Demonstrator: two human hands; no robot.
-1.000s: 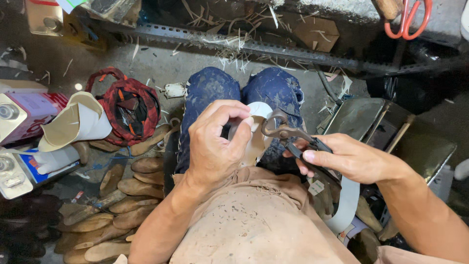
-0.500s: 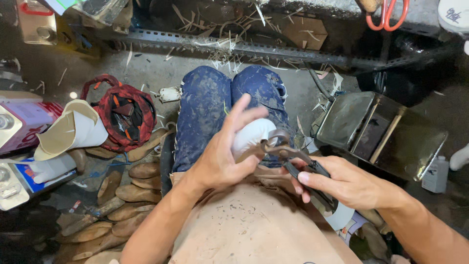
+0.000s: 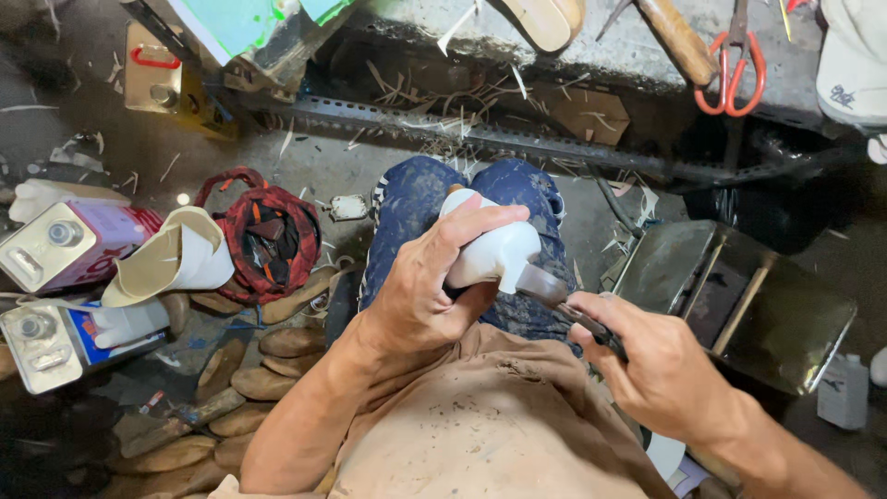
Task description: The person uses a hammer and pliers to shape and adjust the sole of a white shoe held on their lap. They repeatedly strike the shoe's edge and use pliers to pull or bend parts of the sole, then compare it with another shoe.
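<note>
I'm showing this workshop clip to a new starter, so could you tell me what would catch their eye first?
At centre, the left hand grips a white shoe-shaped form over the knees, while the right hand works a metal plier-like tool against its edge. To the left on the floor lie a red and black bag and a row of brown soles. Orange-handled scissors rest on the ledge at top right.
</note>
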